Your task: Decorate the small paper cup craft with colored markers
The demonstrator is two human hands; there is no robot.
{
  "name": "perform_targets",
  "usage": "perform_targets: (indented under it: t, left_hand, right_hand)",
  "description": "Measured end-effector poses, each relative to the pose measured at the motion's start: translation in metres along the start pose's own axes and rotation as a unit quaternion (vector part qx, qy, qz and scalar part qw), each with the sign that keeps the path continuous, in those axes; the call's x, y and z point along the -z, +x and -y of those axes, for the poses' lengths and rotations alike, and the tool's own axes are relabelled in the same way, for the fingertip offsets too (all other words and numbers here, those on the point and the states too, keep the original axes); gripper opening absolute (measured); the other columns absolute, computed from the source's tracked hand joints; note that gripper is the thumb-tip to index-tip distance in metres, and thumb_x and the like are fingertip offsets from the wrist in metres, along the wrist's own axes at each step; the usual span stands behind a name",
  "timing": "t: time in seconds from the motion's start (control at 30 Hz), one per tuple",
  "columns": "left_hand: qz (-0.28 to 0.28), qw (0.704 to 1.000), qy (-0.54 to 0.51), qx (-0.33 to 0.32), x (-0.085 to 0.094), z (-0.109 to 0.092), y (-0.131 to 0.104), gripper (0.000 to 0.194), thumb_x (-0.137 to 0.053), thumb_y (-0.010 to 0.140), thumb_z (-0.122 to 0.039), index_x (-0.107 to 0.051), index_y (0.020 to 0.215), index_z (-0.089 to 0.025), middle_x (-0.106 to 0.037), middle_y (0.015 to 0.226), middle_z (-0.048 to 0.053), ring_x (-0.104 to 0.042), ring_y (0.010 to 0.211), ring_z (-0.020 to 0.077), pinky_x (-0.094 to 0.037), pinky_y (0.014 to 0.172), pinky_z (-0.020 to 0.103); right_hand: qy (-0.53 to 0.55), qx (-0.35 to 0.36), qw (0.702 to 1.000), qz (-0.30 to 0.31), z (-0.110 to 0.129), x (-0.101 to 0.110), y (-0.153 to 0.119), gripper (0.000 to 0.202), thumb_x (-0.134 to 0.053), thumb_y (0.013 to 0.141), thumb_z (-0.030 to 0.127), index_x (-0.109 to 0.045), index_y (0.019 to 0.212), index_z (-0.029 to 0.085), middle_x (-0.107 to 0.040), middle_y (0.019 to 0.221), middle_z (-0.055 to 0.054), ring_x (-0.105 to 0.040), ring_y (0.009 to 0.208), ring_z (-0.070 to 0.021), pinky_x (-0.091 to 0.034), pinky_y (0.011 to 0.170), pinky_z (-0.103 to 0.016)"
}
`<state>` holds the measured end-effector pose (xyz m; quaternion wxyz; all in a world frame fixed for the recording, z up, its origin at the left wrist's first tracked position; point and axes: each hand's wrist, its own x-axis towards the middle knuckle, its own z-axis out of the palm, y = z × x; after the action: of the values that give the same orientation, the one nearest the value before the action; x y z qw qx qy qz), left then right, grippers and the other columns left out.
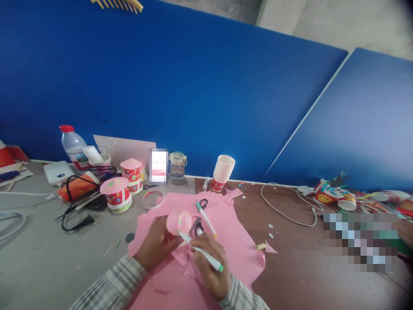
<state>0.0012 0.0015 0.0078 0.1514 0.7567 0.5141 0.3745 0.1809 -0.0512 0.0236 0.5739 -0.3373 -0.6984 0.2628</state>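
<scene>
The left hand steadied a round pink paper piece marked with green, above the pink paper spread on the bench. The right hand gripped a white marker with a green end, its tip at the round piece's edge. A second marker and black-handled scissors lay on the pink sheet, just beyond the hands.

Head cam only: looks forward and down from near side of desk; left hand, right hand close, blue partition far.
</scene>
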Motion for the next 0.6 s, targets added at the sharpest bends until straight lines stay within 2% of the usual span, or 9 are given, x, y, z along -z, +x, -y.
perform_targets:
  t: [0.13, 0.4, 0.6]
  left_hand:
    - [0.006, 1.0, -0.002, 0.005, 0.0008, -0.0014, 0.0006, 0.042, -0.061, 0.055, -0.046, -0.054, 0.093, -0.029, -0.063, 0.088, 0.003, -0.054, 0.081, 0.0239, -0.047, 0.071, 0.041]
    - [0.009, 1.0, 0.0, 0.007, 0.0013, -0.0012, 0.0007, 0.042, -0.063, 0.053, -0.046, -0.055, 0.092, -0.03, -0.063, 0.088, 0.002, -0.053, 0.082, 0.0235, -0.047, 0.07, 0.04]
    - [0.008, 1.0, 0.001, 0.011, 0.0021, -0.0035, 0.0009, 0.041, -0.062, 0.055, -0.044, -0.054, 0.093, -0.031, -0.063, 0.089, 0.001, -0.053, 0.082, 0.0224, -0.046, 0.072, 0.039]
  right_hand:
    - [-0.021, -0.01, 1.0, -0.005, 0.0003, -0.0031, -0.0026, 0.023, -0.057, 0.074, 0.009, -0.068, 0.09, 0.022, -0.071, 0.074, -0.005, -0.065, 0.071, -0.0244, -0.054, 0.065, -0.034]
    - [-0.018, -0.005, 1.0, 0.007, 0.0014, -0.0015, -0.0022, 0.022, -0.057, 0.074, 0.008, -0.068, 0.087, 0.021, -0.071, 0.073, -0.005, -0.066, 0.068, -0.0238, -0.055, 0.063, -0.034]
    - [-0.022, 0.005, 1.0, 0.002, 0.0022, -0.0051, -0.0019, 0.026, -0.058, 0.073, 0.006, -0.068, 0.092, 0.022, -0.072, 0.076, -0.005, -0.066, 0.071, -0.0238, -0.055, 0.065, -0.033]
